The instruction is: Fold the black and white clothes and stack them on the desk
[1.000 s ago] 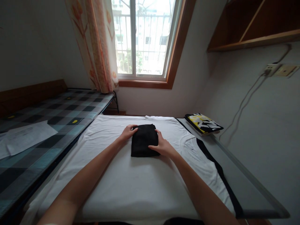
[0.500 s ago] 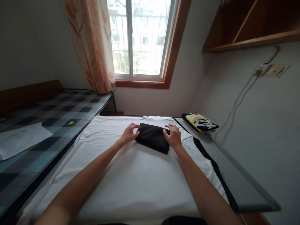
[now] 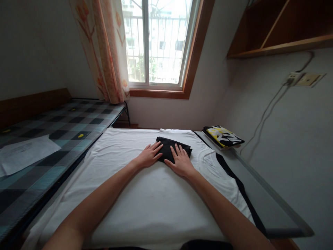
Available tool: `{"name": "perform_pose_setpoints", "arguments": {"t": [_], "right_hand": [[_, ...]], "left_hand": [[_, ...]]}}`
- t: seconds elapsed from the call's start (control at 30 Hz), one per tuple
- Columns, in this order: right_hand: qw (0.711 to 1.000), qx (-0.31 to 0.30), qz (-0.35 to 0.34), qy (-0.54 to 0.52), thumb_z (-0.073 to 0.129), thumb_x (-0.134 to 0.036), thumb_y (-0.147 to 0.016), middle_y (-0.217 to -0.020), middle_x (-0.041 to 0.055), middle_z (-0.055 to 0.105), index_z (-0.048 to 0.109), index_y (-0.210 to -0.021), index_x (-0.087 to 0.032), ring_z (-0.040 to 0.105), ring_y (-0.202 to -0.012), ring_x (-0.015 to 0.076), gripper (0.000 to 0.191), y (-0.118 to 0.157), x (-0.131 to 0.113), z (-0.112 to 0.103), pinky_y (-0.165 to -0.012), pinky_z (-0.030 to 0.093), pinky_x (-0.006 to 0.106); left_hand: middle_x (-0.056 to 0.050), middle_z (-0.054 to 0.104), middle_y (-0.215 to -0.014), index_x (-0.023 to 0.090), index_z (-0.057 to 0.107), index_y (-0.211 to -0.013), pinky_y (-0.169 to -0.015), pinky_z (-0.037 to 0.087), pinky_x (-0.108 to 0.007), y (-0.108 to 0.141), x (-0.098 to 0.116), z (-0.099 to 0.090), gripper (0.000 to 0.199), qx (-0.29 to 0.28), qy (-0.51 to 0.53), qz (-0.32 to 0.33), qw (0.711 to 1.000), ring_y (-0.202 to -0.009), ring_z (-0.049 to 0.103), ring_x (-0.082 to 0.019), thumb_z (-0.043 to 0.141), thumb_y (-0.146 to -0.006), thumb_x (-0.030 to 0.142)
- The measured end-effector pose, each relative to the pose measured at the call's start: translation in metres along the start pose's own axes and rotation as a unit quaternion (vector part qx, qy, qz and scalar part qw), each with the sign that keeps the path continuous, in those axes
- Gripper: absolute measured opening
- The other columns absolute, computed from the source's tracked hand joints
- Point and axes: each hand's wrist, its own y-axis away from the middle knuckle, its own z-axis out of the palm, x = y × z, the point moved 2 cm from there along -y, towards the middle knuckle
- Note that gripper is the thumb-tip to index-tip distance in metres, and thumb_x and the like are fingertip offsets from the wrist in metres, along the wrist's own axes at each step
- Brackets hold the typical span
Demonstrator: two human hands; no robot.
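Observation:
A folded black cloth (image 3: pixel 169 143) lies on a white T-shirt (image 3: pixel 156 205) that is spread over the table. My left hand (image 3: pixel 149 155) rests flat on the cloth's left part, its fingers stretched out. On the right part lies my right hand (image 3: pixel 180 161), palm down with the fingers spread. Both hands press on the cloth without gripping it. Its near edge is partly hidden under my hands. The shirt's neckline (image 3: pixel 208 161) shows to the right.
A folded black, yellow and white garment (image 3: pixel 223 136) sits at the table's far right corner. To the left is a checked mattress (image 3: pixel 85 118) with a sheet of paper (image 3: pixel 28 154) on it. A wall shelf (image 3: pixel 283 45) overhangs the right side, above a socket with cables (image 3: pixel 292 79).
My hands have gone from holding the black cloth by its two ends to lying flat on top of it. They have come closer together, and the fingers have opened out.

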Motion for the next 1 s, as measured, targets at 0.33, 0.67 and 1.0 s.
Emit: {"name": "perform_pose_setpoints", "arguments": {"t": [0.33,0.67,1.0], "right_hand": [[0.984,0.125,0.094,-0.088,0.032,-0.051,-0.097,-0.123,0.0114,0.063,0.066,-0.118,-0.018,0.053,-0.115,0.0249,0.051,-0.007,0.038,-0.028,-0.101,0.036,0.039],[0.96,0.091,0.263,-0.028,0.043,-0.067,-0.086,-0.123,0.021,0.056,0.064,-0.114,-0.013,0.046,-0.12,0.0375,0.063,-0.015,0.068,-0.022,-0.097,0.035,0.053],[0.783,0.121,0.258,-0.553,0.064,-0.044,-0.077,-0.092,0.0074,0.068,0.054,-0.104,-0.02,0.066,-0.086,0.0219,0.037,-0.019,0.071,-0.022,-0.072,0.055,0.033]], "left_hand": [[-0.011,0.044,-0.148,0.025,0.049,-0.14,-0.118,0.013,-0.054,0.007,0.025,-0.018,0.063,0.073,-0.086,0.153,0.982,-0.141,0.031,-0.031,0.062,-0.084,0.052],[-0.012,0.063,-0.103,0.018,0.062,-0.115,-0.082,0.046,-0.042,0.004,0.073,-0.007,0.027,0.097,-0.187,0.233,0.949,-0.095,0.057,-0.025,0.048,-0.094,0.03],[-0.008,0.058,-0.086,0.016,0.06,-0.098,-0.062,0.048,-0.03,0.004,0.06,-0.002,0.019,0.179,-0.171,0.194,0.949,-0.078,0.056,-0.019,0.042,-0.095,0.023]]}}
